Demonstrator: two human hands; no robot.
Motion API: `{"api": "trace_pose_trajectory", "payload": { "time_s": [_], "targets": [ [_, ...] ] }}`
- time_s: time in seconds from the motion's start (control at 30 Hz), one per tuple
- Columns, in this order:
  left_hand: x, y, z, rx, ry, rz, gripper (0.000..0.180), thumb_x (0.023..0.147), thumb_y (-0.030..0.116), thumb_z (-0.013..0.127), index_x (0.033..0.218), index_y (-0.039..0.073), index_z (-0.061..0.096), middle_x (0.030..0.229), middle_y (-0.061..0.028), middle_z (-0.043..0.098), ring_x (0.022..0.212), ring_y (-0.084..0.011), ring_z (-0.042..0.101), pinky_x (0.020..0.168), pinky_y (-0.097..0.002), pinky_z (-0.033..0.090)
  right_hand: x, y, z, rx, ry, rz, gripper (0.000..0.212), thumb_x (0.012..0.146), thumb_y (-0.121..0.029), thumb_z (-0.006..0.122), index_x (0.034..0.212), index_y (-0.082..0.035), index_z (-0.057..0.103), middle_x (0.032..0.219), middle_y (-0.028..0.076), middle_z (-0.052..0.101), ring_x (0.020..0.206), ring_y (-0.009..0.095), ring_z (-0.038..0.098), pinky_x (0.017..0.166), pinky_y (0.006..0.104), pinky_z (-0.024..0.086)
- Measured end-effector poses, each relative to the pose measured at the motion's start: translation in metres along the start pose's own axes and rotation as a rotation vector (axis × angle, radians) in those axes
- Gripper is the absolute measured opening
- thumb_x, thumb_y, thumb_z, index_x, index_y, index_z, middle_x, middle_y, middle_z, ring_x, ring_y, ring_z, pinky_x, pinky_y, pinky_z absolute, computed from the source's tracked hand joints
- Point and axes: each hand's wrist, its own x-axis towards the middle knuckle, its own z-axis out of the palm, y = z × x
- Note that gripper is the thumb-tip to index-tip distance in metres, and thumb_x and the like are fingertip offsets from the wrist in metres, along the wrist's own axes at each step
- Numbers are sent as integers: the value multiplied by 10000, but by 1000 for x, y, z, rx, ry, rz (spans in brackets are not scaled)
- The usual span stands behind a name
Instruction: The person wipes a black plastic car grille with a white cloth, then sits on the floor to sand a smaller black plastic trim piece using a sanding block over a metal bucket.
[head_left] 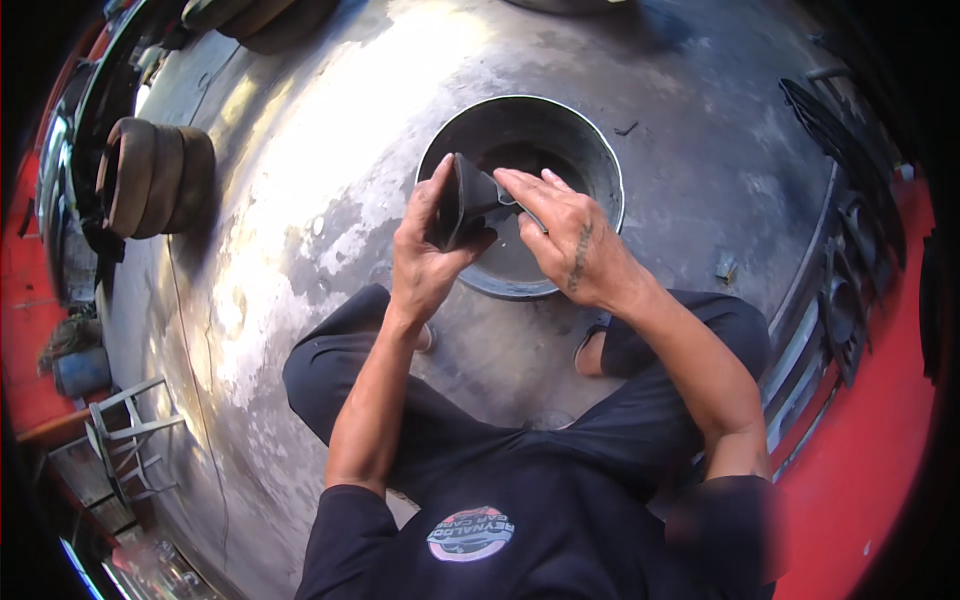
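Observation:
My left hand (428, 232) holds a black cone-shaped rubber piece (474, 192) by its wide end, fingers along one side of the rim and thumb beneath. The cone lies on its side in the air, its narrow end pointing right. My right hand (568, 226) is at that narrow end, its fingers stretched out and the fingertips beside the cone; the hand partly hides the tip. Under both hands stands a round metal basin (614, 160) with a pale rim. Dark liquid or a dark stain shows in its bottom; which one I cannot tell.
I sit with bent legs (350, 365) around the basin on a worn concrete floor (310, 200). Stacked tyres (160, 178) stand at the left, above a metal-legged stool (135, 435). Dark parts (845, 290) line the right wall. A small block (726, 267) lies on the floor.

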Motion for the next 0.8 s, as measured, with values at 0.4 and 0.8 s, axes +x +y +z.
{"api": "trace_pose_trajectory", "payload": {
  "time_s": [0.4, 0.8],
  "targets": [
    [4, 5, 8, -147, 60, -69, 615, 1065, 471, 599, 1453, 6, 496, 1306, -102, 626, 1129, -197, 629, 967, -332, 523, 14, 19, -7, 158, 292, 57, 511, 934, -71, 519, 1404, 129, 545, 1483, 288, 559, 1424, 437, 505, 1207, 501, 384],
    [11, 16, 12, -499, 330, -594, 757, 1046, 728, 365, 1331, 73, 615, 1246, -98, 678, 1092, -203, 671, 943, -359, 566, -4, -1, 58, -330, 47, -288, 514, 895, -133, 592, 1383, 22, 617, 1532, 170, 553, 1482, 326, 467, 1239, 615, 261]
  ]
}}
